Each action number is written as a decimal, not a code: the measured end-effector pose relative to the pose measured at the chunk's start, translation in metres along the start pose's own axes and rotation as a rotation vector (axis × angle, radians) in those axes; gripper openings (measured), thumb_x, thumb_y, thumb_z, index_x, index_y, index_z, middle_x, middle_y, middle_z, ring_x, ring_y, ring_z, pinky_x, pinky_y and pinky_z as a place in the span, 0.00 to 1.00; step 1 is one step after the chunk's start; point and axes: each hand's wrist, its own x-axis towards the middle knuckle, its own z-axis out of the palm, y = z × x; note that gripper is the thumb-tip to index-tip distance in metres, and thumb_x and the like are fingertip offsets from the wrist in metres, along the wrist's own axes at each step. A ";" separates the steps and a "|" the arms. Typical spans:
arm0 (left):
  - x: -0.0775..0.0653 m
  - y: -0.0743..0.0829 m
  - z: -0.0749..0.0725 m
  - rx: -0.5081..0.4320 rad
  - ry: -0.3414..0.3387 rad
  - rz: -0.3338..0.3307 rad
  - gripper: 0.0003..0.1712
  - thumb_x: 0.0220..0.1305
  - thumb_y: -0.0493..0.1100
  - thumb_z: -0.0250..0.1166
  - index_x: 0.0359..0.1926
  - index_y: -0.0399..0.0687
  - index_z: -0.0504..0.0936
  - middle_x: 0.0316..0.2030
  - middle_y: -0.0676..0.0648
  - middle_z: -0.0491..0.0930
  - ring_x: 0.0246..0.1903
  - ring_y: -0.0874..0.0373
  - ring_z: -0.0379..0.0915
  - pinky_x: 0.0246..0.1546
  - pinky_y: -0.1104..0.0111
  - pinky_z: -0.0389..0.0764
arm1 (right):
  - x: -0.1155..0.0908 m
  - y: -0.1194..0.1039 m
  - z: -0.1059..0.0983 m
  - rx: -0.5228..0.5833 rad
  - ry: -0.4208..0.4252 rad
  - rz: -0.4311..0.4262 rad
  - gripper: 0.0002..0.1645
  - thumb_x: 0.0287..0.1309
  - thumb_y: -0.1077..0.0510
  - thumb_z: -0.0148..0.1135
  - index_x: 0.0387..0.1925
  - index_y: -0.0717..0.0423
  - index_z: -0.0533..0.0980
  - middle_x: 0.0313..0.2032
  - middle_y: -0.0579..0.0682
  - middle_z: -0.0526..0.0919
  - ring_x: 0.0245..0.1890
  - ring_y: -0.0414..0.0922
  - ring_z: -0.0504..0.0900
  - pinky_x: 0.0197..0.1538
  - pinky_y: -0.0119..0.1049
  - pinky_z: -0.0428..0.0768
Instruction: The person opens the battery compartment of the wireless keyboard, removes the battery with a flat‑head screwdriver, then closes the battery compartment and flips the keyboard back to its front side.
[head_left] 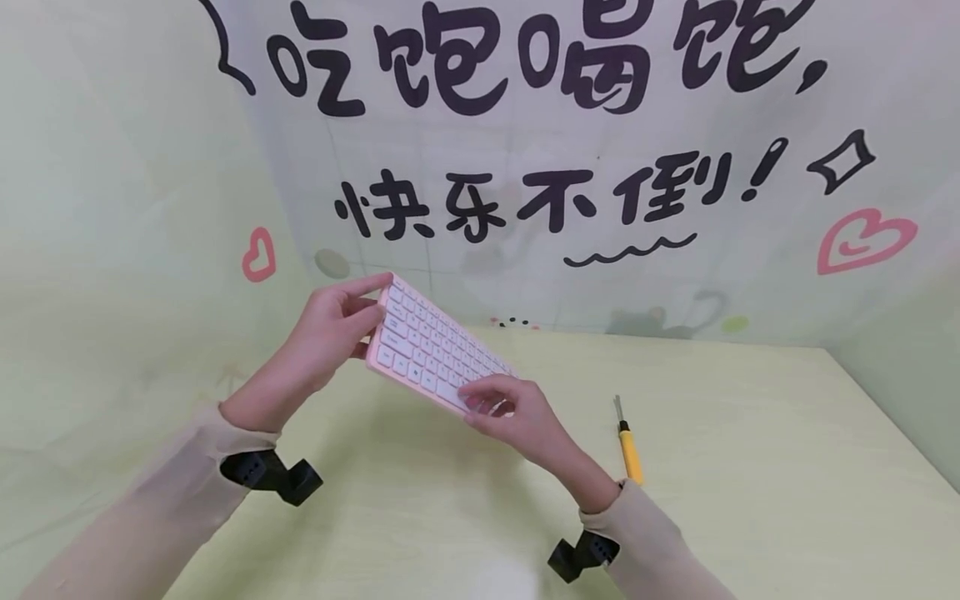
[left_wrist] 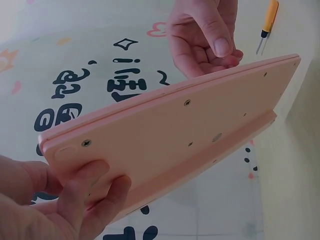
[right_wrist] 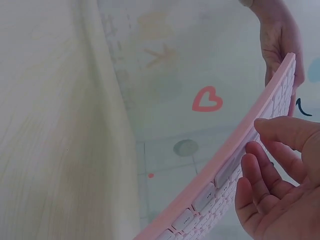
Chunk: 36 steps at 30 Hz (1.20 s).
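Note:
A pink keyboard with white keys is held up tilted above the table. My left hand grips its left end, thumb on the key side and fingers against the underside. In the left wrist view the pink back shows small screws and a raised ridge along one long edge. My right hand is at the keyboard's near edge, over the keys toward the right. Its fingers are loosely bent, and the right wrist view puts the fingertips right by the edge and keys, not wrapped round it.
A screwdriver with a yellow handle and black collar lies on the pale table, right of the keyboard. Behind stands a pale backdrop with large black lettering and pink hearts. Another pale wall rises on the left.

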 end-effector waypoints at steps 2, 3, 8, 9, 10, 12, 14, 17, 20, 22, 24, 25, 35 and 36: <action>0.000 0.002 0.000 0.001 0.004 -0.003 0.28 0.66 0.34 0.49 0.67 0.46 0.59 0.54 0.38 0.71 0.36 0.51 0.78 0.32 0.65 0.80 | 0.001 0.000 0.001 0.003 0.003 -0.022 0.12 0.50 0.63 0.66 0.39 0.60 0.81 0.33 0.51 0.80 0.32 0.45 0.76 0.35 0.36 0.76; 0.000 0.003 0.000 0.004 0.005 -0.004 0.28 0.66 0.34 0.49 0.67 0.46 0.59 0.54 0.38 0.71 0.36 0.51 0.78 0.32 0.65 0.80 | 0.001 0.001 0.002 0.008 0.005 -0.029 0.12 0.49 0.63 0.66 0.39 0.60 0.81 0.33 0.51 0.80 0.32 0.45 0.76 0.36 0.36 0.76; 0.000 0.008 0.002 0.026 0.007 -0.005 0.29 0.66 0.34 0.48 0.67 0.46 0.59 0.54 0.38 0.71 0.36 0.50 0.78 0.32 0.64 0.80 | 0.002 0.001 0.005 0.033 0.019 -0.050 0.13 0.48 0.62 0.68 0.38 0.61 0.80 0.35 0.52 0.79 0.36 0.47 0.76 0.38 0.38 0.76; 0.000 0.009 0.002 0.033 0.008 -0.005 0.29 0.66 0.34 0.48 0.67 0.46 0.59 0.54 0.39 0.71 0.36 0.50 0.78 0.32 0.64 0.80 | 0.002 0.001 0.006 0.035 0.022 -0.055 0.13 0.48 0.62 0.68 0.38 0.61 0.80 0.36 0.52 0.79 0.36 0.47 0.76 0.38 0.39 0.76; 0.000 0.010 0.003 0.036 0.008 -0.007 0.29 0.66 0.34 0.48 0.67 0.47 0.59 0.54 0.39 0.72 0.36 0.50 0.78 0.31 0.64 0.80 | 0.002 0.002 0.007 0.034 0.025 -0.060 0.13 0.47 0.62 0.69 0.38 0.61 0.80 0.36 0.52 0.79 0.37 0.48 0.76 0.38 0.39 0.76; -0.001 0.012 0.003 0.038 0.006 -0.008 0.29 0.65 0.34 0.48 0.67 0.46 0.59 0.54 0.39 0.72 0.36 0.50 0.78 0.31 0.64 0.80 | 0.003 0.002 0.008 0.023 0.036 -0.070 0.13 0.47 0.62 0.69 0.37 0.60 0.79 0.36 0.52 0.78 0.37 0.47 0.75 0.39 0.39 0.76; -0.002 0.013 0.003 0.037 0.004 -0.011 0.29 0.65 0.34 0.48 0.67 0.46 0.59 0.54 0.39 0.72 0.36 0.51 0.78 0.31 0.64 0.80 | 0.005 0.003 0.010 0.006 0.050 -0.082 0.13 0.46 0.62 0.70 0.36 0.58 0.79 0.35 0.50 0.77 0.36 0.46 0.74 0.38 0.39 0.76; -0.003 0.015 0.003 0.032 0.002 -0.014 0.29 0.65 0.34 0.48 0.67 0.46 0.59 0.54 0.38 0.71 0.36 0.51 0.78 0.32 0.64 0.80 | 0.006 0.003 0.013 -0.015 0.072 -0.093 0.14 0.43 0.62 0.71 0.35 0.56 0.77 0.34 0.48 0.76 0.35 0.44 0.74 0.38 0.38 0.76; -0.004 0.016 0.003 0.029 0.004 -0.018 0.29 0.65 0.34 0.48 0.67 0.46 0.59 0.54 0.39 0.71 0.36 0.51 0.78 0.32 0.64 0.80 | 0.007 0.004 0.015 -0.027 0.082 -0.098 0.16 0.42 0.62 0.72 0.34 0.54 0.76 0.33 0.46 0.76 0.34 0.43 0.73 0.37 0.37 0.76; -0.003 0.017 0.004 0.028 0.005 -0.018 0.29 0.65 0.33 0.47 0.67 0.46 0.59 0.54 0.39 0.71 0.37 0.50 0.78 0.32 0.63 0.80 | 0.008 0.004 0.015 -0.034 0.083 -0.101 0.16 0.41 0.62 0.73 0.34 0.54 0.76 0.33 0.46 0.75 0.34 0.43 0.73 0.36 0.37 0.76; -0.003 0.018 0.006 0.029 0.004 -0.019 0.29 0.65 0.33 0.47 0.67 0.46 0.59 0.54 0.39 0.71 0.37 0.50 0.77 0.32 0.63 0.80 | 0.008 0.005 0.016 -0.038 0.087 -0.103 0.17 0.40 0.61 0.74 0.34 0.55 0.76 0.33 0.46 0.75 0.34 0.43 0.73 0.36 0.37 0.75; -0.003 0.018 0.006 0.031 0.003 -0.020 0.29 0.65 0.33 0.47 0.67 0.46 0.59 0.54 0.39 0.71 0.37 0.50 0.77 0.32 0.63 0.80 | 0.008 0.005 0.016 -0.039 0.090 -0.103 0.17 0.40 0.61 0.74 0.34 0.55 0.76 0.33 0.47 0.75 0.34 0.43 0.73 0.36 0.37 0.75; -0.003 0.024 0.012 0.046 -0.008 -0.026 0.30 0.64 0.33 0.47 0.67 0.47 0.59 0.55 0.39 0.70 0.40 0.49 0.76 0.33 0.63 0.80 | 0.009 -0.005 0.021 -0.055 0.147 -0.053 0.16 0.39 0.67 0.73 0.31 0.61 0.74 0.35 0.53 0.75 0.34 0.49 0.75 0.38 0.43 0.78; -0.003 0.025 0.012 0.045 -0.006 -0.028 0.30 0.64 0.33 0.47 0.67 0.47 0.59 0.55 0.39 0.70 0.40 0.49 0.76 0.33 0.63 0.80 | 0.008 -0.009 0.021 -0.056 0.156 -0.058 0.15 0.39 0.68 0.72 0.31 0.63 0.74 0.35 0.54 0.75 0.34 0.50 0.75 0.38 0.44 0.78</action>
